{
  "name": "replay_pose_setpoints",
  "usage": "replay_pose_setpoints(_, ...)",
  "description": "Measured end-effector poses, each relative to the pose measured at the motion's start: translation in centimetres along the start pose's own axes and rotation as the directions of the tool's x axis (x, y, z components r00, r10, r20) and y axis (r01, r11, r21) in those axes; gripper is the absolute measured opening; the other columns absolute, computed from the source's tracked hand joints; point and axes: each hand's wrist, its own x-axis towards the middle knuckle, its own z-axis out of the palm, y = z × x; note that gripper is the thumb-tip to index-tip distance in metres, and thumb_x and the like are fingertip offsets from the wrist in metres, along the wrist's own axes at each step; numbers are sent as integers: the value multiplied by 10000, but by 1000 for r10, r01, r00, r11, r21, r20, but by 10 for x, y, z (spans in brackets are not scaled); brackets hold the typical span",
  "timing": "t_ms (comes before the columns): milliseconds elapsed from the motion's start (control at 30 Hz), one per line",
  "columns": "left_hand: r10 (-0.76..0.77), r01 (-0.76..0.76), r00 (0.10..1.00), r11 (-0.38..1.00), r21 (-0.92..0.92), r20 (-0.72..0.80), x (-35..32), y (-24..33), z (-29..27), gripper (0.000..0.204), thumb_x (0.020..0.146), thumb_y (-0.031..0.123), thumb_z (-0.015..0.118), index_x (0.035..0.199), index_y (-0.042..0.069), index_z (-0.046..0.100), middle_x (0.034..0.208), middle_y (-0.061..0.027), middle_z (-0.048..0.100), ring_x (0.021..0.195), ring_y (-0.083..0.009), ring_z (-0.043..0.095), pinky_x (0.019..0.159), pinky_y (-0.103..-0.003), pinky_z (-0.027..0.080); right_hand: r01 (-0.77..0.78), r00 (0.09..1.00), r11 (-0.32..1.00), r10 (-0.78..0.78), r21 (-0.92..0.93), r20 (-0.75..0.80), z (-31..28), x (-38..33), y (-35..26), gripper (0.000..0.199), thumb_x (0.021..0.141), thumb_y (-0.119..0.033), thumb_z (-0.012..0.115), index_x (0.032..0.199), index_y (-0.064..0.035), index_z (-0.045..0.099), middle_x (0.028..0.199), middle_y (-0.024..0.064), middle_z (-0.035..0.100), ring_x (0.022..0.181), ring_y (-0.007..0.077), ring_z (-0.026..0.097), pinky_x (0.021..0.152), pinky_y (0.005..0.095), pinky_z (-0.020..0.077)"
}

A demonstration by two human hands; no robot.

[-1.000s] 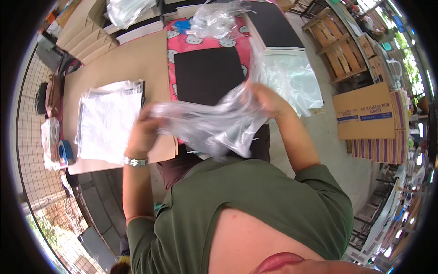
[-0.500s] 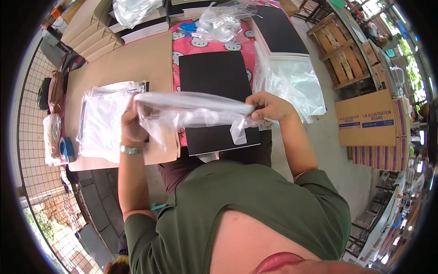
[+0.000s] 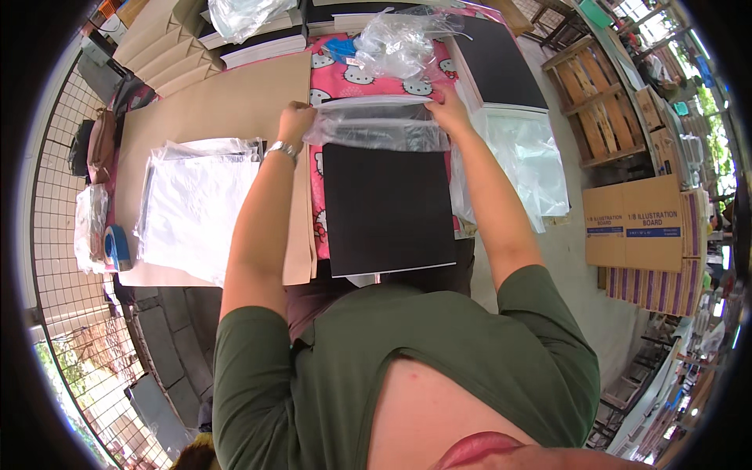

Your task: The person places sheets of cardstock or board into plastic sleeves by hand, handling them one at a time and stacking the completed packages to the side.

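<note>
A black board [image 3: 390, 210] with a white lower edge lies in front of me on the pink patterned cloth. Across its far end stretches a clear plastic bag [image 3: 376, 129], its opening pulled over the board's far edge as far as I can see. My left hand [image 3: 298, 121] pinches the bag's left corner, and my right hand [image 3: 450, 113] pinches its right corner. Both forearms reach forward, one on each side of the board. Left of them, boards wrapped in clear plastic [image 3: 196, 211] lie on brown cardboard [image 3: 227, 110].
At the right is a stack of black boards [image 3: 501, 63], with clear plastic bags [image 3: 521, 160] on its near side. Crumpled plastic [image 3: 395, 47] lies at the back. Blue tape [image 3: 117, 248] sits at the left edge. Cardboard boxes [image 3: 634, 223] and a wooden pallet [image 3: 599, 98] stand right.
Both hands have moved forward, away from me, carrying the plastic bag from above the board's middle to its far end. The bag now lies flatter, stretched between them.
</note>
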Motion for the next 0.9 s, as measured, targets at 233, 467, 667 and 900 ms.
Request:
replay_pose_setpoints(233,113,-130,990,961,242,85,32,-17,11,337,735,198,482,909,-49,630,926,-274,602,899,-388,590,796,-410,452,22,999,907,-6,-421,41,19,15,-6,311,765,-192,460,928,-1,644,934,230,612,932,381,572,827,447,437)
replay_pose_setpoints(467,238,-281,959,851,443,152,-18,55,-12,296,733,188,465,761,-54,633,845,-290,597,862,-413,583,772,-432,447,123,984,830,-174,-544,-42,-30,4,-44,302,764,-193,455,782,51,632,816,286,600,780,418,598,744,482,460)
replay_pose_setpoints(667,396,-427,899,707,564,186,7,73,-47,300,734,213,476,749,-44,630,770,-263,606,778,-364,612,688,-406,466,188,962,836,-262,-515,-74,-51,22,-106,342,777,-234,453,802,50,642,829,288,602,830,426,589,792,470,452)
replay_pose_setpoints(900,306,-301,952,938,174,0,-92,201,-105,318,815,330,574,868,22,628,700,2,570,572,-115,480,541,-239,387,-18,999,969,24,246,-23,-144,23,-185,404,824,-294,512,1038,41,583,983,191,621,887,272,611,799,402,458)
